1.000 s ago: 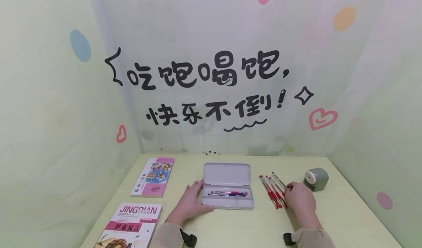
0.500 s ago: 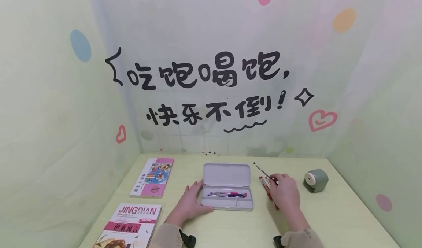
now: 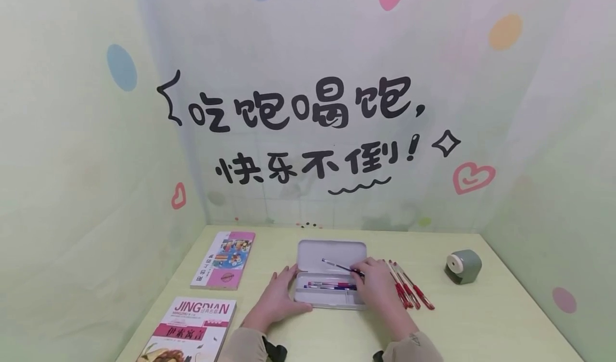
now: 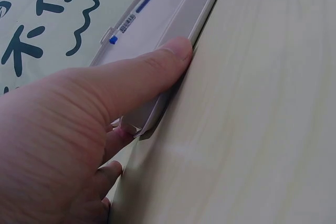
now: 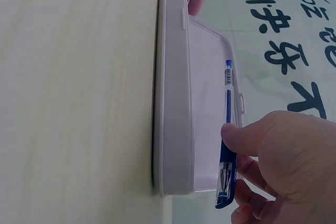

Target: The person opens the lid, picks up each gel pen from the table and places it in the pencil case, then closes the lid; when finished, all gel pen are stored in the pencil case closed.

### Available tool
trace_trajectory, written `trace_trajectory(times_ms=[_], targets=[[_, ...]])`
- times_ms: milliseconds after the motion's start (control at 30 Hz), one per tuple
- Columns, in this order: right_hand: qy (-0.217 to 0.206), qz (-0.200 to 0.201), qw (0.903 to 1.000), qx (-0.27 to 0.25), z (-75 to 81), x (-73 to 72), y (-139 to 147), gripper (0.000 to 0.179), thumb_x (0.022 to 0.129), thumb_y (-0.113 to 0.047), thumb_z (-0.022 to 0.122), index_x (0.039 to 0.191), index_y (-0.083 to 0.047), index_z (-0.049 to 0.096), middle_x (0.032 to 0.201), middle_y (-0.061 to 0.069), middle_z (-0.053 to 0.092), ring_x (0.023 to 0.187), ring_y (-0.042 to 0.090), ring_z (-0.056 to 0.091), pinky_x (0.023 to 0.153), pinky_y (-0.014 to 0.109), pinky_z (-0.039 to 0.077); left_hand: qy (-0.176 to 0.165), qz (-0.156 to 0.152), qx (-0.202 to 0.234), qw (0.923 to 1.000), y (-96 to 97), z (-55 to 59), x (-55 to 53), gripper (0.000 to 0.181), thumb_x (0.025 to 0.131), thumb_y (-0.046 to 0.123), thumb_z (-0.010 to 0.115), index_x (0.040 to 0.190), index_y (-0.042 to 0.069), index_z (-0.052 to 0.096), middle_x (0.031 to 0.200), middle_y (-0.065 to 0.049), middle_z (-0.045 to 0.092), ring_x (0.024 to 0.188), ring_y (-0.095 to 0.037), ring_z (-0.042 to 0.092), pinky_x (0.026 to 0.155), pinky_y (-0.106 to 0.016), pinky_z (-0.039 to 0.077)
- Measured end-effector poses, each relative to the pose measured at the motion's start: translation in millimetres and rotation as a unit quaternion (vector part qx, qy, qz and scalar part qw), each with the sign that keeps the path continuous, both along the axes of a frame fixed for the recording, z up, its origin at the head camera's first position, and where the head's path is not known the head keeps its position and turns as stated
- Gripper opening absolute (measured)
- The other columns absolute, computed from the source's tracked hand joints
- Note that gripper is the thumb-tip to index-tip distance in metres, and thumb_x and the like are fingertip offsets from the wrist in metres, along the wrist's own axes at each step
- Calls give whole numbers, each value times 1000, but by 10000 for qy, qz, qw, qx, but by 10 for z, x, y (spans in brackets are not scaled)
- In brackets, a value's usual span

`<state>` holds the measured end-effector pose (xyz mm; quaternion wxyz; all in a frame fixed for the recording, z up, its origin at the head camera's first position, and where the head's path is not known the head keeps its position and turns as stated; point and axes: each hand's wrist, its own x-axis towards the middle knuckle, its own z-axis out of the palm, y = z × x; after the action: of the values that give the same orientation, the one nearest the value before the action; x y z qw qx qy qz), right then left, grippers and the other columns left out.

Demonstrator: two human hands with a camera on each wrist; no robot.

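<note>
A pale grey pencil case [image 3: 317,299] lies with its lid raised at the back. Inside its long compartment are a red pen and a blue pen [image 3: 317,287]. My left hand [image 3: 279,299] holds the case's left end, thumb along the front wall and fingers round the side. With thumb and fingers, my right hand [image 3: 382,290] pinches a capped blue pen [image 5: 227,153] above the right part of the case. The pen's blue-tipped end points left, across the lid in the head view. Several red pens [image 3: 414,287] lie on the table to the right, partly hidden by this hand.
Beyond the red pens stands a grey-green pencil sharpener [image 3: 464,267] with a white front. Two books lie at the left, a pink-and-white one [image 3: 223,260] further back and a larger one [image 3: 187,327] nearer. Printed fabric walls enclose the table [image 3: 505,319].
My right hand has lifted the blue pen from beside the red pens and carried it left over the pencil case. My left hand has stayed at the case's left end.
</note>
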<state>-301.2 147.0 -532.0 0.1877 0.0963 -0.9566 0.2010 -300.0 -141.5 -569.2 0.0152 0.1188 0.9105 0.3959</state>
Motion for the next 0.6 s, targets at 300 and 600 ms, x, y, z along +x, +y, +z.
trace_trajectory(times_ms=[300, 600], targets=[[-8, 402, 9992, 78, -33, -9, -216, 8, 94, -16, 85, 102, -17, 85, 101, 3, 74, 96, 23, 64, 87, 44, 61, -125, 53, -61, 9999, -5, -3, 8, 127, 71, 52, 101, 172, 10, 36, 178, -23, 37, 167, -56, 22, 136, -76, 15], [12, 683, 9974, 247, -105, -8, -326, 10, 91, -17, 88, 101, -16, 86, 99, 2, 74, 96, 23, 64, 88, 46, 61, 14, -75, -77, 9999, -1, -1, 6, 125, 73, 51, 100, 172, 10, 36, 176, -21, 40, 168, -53, 25, 138, -74, 13]])
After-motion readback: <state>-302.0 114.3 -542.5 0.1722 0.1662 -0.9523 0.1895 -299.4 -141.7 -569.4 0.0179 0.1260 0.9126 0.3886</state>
